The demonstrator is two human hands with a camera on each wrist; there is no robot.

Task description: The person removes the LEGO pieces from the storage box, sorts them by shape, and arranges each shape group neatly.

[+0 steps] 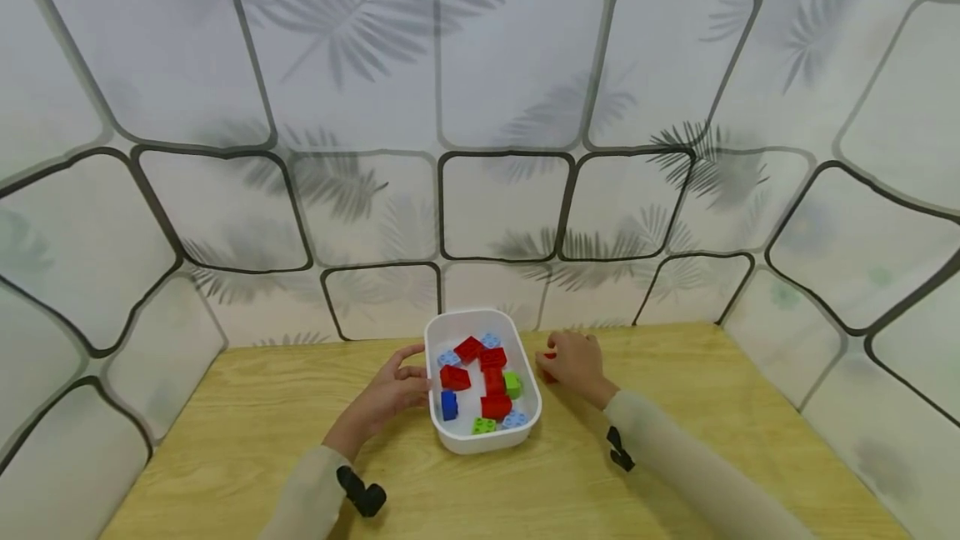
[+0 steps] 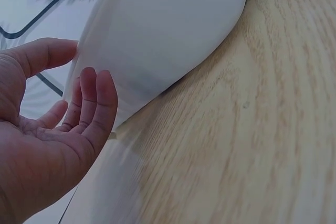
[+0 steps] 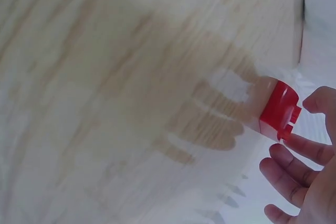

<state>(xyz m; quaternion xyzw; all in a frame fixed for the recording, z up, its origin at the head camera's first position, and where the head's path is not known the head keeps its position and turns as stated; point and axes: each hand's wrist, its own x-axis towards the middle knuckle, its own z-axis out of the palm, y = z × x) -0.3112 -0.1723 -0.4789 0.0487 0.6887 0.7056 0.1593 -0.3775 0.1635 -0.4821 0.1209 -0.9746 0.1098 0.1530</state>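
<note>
A white box (image 1: 482, 443) of toy bricks stands on the table. My left hand (image 1: 392, 394) rests at its left side; in the left wrist view one fingertip touches the rim and the other fingers (image 2: 106, 100) lie loosely bent by the wall. To the box's right, my right hand (image 1: 576, 363) is low over the table by a red brick (image 3: 278, 109). That brick has a curved top, and its studs face the hand. In the right wrist view the thumb stands slightly apart from it, while another fingertip is at its lower studs.
Inside the box lie several red bricks (image 1: 454, 377), light-blue bricks (image 1: 515, 419), a dark-blue brick (image 1: 448, 405) and green bricks (image 1: 512, 384). The wooden table (image 1: 247, 440) meets a patterned curtain (image 1: 502, 207) at the back and both sides.
</note>
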